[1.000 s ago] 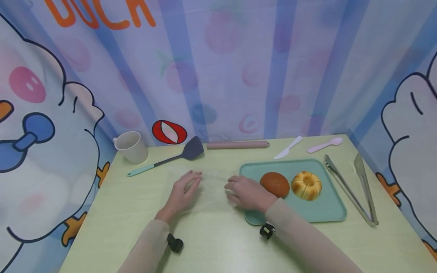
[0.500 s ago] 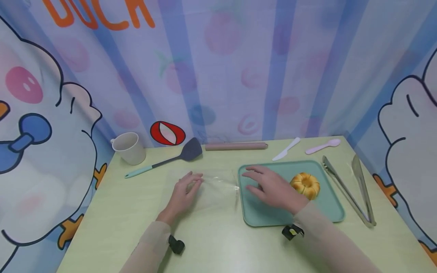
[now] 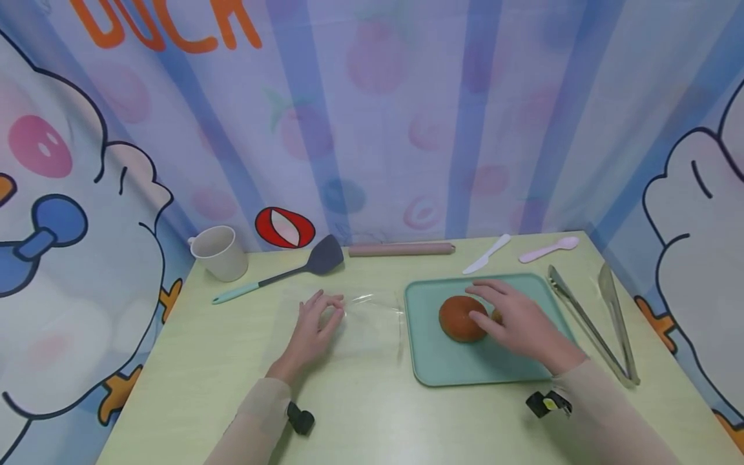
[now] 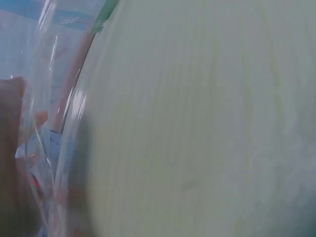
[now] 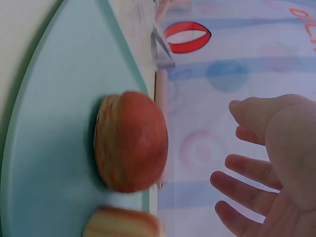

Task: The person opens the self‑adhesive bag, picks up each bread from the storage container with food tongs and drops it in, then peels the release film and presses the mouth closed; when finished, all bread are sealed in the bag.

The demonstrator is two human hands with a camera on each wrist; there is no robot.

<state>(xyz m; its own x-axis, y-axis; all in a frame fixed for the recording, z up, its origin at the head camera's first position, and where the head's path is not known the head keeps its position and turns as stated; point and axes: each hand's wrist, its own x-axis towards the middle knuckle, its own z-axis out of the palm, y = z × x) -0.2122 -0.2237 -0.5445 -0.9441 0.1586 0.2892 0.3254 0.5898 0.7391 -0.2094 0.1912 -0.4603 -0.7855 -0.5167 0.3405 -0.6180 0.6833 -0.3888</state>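
My left hand (image 3: 310, 329) pinches the mouth of a clear plastic bag (image 3: 372, 329) between thumb and forefinger. The bag's film (image 4: 74, 106) stands up beside the fingers in the left wrist view. Over the green tray (image 3: 427, 371) my right hand (image 3: 520, 323) hovers with fingers spread, holding nothing. A round brown bun (image 3: 459, 318) lies on the tray just left of its thumb. In the right wrist view the bun (image 5: 133, 143) sits apart from the fingers. Beside it lies a ring-shaped golden bread (image 5: 121, 223), mostly hidden by the right hand in the head view.
Metal tongs (image 3: 593, 326) lie right of the tray. Along the back are a mug (image 3: 221, 254), a spatula (image 3: 322, 257), a pink rolling pin (image 3: 401, 249), a white plastic knife (image 3: 487, 254) and a pink spoon (image 3: 549, 249). A printed curtain (image 3: 378, 129) hangs behind the table.
My right hand has left the bag's edge and moved right across the tray, uncovering the bun and now covering the ring bread. The left hand stays at the bag.
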